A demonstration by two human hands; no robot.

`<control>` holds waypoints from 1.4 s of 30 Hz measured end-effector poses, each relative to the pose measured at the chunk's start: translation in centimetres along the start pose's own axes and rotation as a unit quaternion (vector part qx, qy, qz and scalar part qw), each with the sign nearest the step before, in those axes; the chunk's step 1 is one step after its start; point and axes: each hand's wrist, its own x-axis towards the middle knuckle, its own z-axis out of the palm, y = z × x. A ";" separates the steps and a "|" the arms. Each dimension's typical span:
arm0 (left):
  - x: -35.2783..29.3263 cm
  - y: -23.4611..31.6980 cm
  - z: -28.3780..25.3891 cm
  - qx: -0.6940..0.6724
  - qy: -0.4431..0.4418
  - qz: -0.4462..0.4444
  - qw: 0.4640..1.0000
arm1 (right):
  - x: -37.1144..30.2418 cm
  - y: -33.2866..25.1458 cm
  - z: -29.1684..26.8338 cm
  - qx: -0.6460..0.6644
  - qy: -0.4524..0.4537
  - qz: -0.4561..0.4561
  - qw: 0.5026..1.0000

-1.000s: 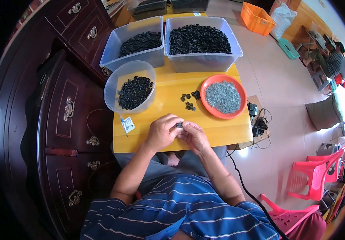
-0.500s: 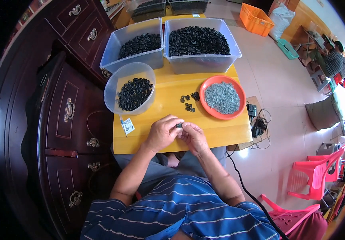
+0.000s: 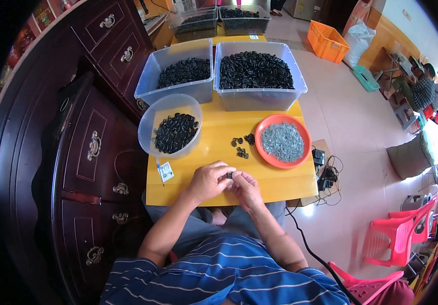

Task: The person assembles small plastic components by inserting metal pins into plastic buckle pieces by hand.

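Observation:
Near the table's front edge, my left hand (image 3: pixel 209 182) and my right hand (image 3: pixel 248 191) meet, fingers closed in a pinch. A small black buckle-like piece (image 3: pixel 229 175) is between their fingertips, mostly covered by them. Just beyond, several similar black pieces (image 3: pixel 242 152) lie in little groups on the yellow table (image 3: pixel 208 152). To their right stands a red-orange plate (image 3: pixel 258 144) heaped with thin silvery metal pins (image 3: pixel 282 142). A round clear tub (image 3: pixel 144 134) at the left holds many black oval pieces (image 3: pixel 177 133).
Two large clear bins (image 3: pixel 259 97) of black pieces stand at the table's back. A small white label card (image 3: pixel 165 172) lies at left. Dark drawers (image 3: pixel 94 145) flank the table. Black cables (image 3: pixel 329 178) lie at right, near pink chairs (image 3: pixel 391 236). People sit far right.
The view has tilted, so the table and everything on it appear lower. Both hands keep hold of the small black piece, which is turned slightly between the fingertips.

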 end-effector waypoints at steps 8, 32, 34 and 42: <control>0.2 -0.1 -1.7 0.031 -0.044 0.024 0.998 | 0.1 0.1 -0.1 -0.041 -0.013 0.036 0.998; 13.8 -3.1 -16.5 0.085 0.178 0.029 0.980 | 0.3 0.0 -2.2 -0.208 -0.027 -0.040 0.977; 10.6 -1.8 -12.6 0.070 0.138 0.028 0.988 | 0.1 0.4 -2.2 -0.210 -0.030 -0.037 0.977; 2.5 -3.7 -0.2 -0.006 0.040 -0.057 0.998 | 0.0 -0.6 -2.0 -0.225 -0.058 -0.044 0.972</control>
